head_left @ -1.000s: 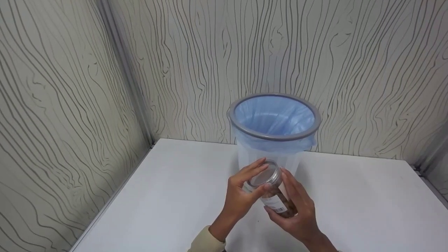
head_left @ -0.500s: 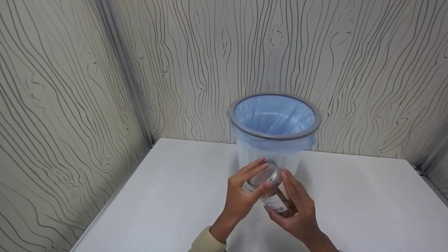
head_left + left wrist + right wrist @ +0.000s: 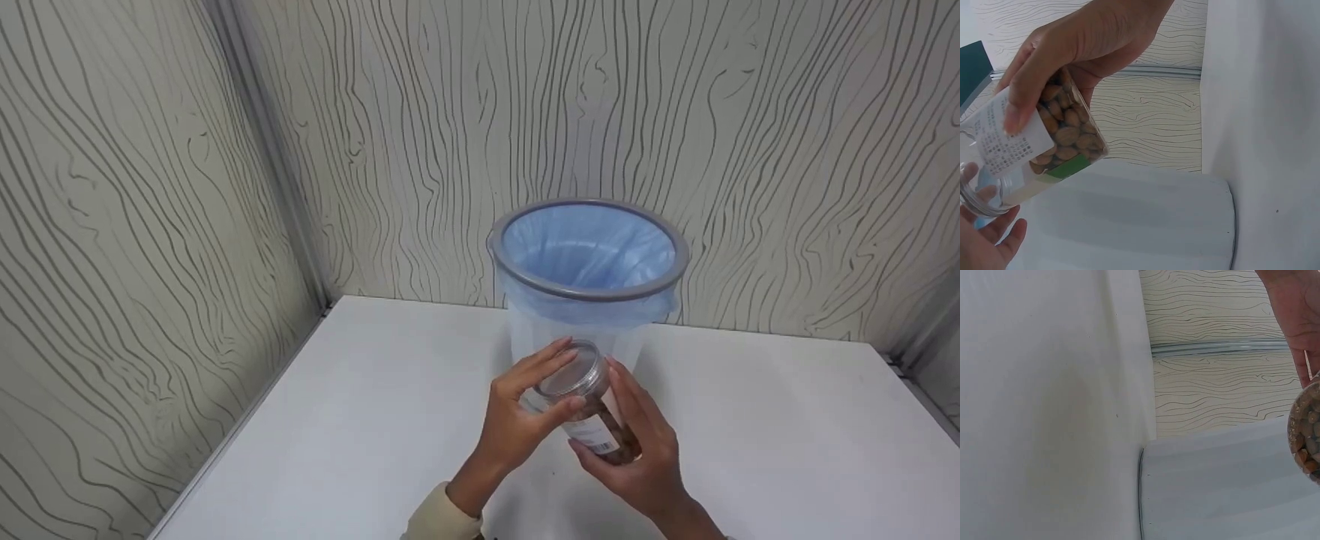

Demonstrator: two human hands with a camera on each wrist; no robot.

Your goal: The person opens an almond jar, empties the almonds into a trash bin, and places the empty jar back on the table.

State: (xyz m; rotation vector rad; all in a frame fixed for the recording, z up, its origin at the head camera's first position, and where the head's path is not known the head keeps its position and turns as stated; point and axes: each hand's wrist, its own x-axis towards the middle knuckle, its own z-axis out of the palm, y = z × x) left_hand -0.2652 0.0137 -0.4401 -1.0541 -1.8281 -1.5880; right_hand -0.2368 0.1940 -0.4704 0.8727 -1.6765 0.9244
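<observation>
Holding almond jar (image 3: 600, 412) in both hands (image 3: 517, 420) (image 3: 646, 459); barcoded label (image 3: 590, 433), unreadable.

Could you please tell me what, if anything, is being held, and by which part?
The jar: the right hand grips its body, and the left hand holds its top end.

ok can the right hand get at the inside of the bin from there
Probably yes: the bin, just beyond, has nothing over its mouth. But the right hand holds the jar, so it would likely have to let go first and lift higher.
</observation>
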